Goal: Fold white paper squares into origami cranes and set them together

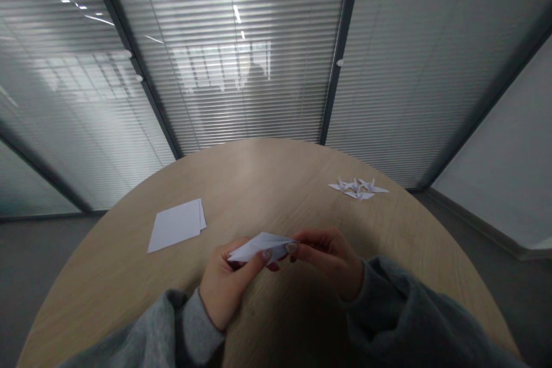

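Observation:
A white sheet of paper folded into a pointed diamond-like shape, a folded paper, is held between my two hands above the table. My left hand grips its left part, thumb on top and fingers underneath. With thumb and fingers closed, my right hand pinches the narrow right tip. The fingers beneath the paper are partly hidden. Several finished white paper cranes stand grouped at the back right of the table. To the left lie flat white paper sheets, one slightly askew under another.
The round wooden table curves away in front of me. Behind it rise glass panels with blinds and dark frames. A white wall is on the right, with grey floor around the table.

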`<state>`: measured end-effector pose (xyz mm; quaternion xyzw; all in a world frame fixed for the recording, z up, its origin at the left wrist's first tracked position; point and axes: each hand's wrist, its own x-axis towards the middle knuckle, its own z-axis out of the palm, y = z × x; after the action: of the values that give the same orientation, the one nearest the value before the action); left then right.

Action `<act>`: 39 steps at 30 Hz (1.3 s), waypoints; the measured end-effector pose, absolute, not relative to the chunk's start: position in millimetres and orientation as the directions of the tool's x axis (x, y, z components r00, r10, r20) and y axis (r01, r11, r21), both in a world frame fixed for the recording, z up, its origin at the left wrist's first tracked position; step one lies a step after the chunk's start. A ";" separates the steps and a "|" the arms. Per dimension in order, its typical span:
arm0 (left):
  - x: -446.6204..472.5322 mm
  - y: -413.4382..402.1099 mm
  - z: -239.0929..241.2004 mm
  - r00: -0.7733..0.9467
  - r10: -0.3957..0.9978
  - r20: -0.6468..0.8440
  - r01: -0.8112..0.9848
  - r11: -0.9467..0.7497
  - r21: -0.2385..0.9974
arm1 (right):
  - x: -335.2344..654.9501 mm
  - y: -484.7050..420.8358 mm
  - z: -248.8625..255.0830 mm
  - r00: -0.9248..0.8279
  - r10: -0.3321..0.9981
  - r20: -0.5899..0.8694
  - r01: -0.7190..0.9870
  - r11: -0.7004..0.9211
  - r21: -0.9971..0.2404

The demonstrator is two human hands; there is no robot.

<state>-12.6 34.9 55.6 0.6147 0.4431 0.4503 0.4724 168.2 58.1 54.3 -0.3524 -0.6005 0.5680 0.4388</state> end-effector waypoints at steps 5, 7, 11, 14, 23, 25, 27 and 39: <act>-14.4 35.7 55.1 0.175 0.979 0.101 0.111 -0.121 0.986 | 169.7 60.1 57.2 -0.424 0.889 0.175 -0.055 0.168 -0.984; -14.7 36.8 55.2 0.162 0.981 0.107 0.098 -0.124 0.987 | 170.1 60.5 57.4 -0.436 0.879 0.196 -0.056 0.191 -0.980; -14.1 38.0 54.2 0.131 0.986 0.100 0.099 -0.113 0.989 | 170.3 59.9 55.5 -0.457 0.860 0.228 -0.095 0.208 -0.974; -12.6 37.8 53.1 0.128 0.985 0.120 0.119 -0.135 0.984 | 167.9 59.1 49.8 -0.440 0.878 0.187 -0.108 0.155 -0.982; -7.6 37.3 53.6 0.205 0.970 0.128 0.100 -0.151 0.983 | 164.5 60.6 43.9 -0.342 0.939 0.036 -0.008 0.036 -0.999; -7.1 36.8 54.7 0.226 0.967 0.121 0.083 -0.143 0.986 | 165.8 61.2 46.5 -0.323 0.946 0.038 -0.007 0.037 -0.999; -7.1 36.5 55.2 0.236 0.965 0.117 0.080 -0.140 0.987 | 166.2 61.8 47.7 -0.304 0.952 0.039 -0.007 0.039 -0.999; -8.8 35.8 48.3 0.233 0.972 -0.020 0.145 -0.014 0.989 | 161.3 61.2 44.6 -0.308 0.951 0.018 0.001 0.020 -1.000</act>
<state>-8.8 35.8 48.3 0.5897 0.4735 0.3991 0.5184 161.3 61.2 44.6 -0.4122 -0.5777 0.5660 0.4195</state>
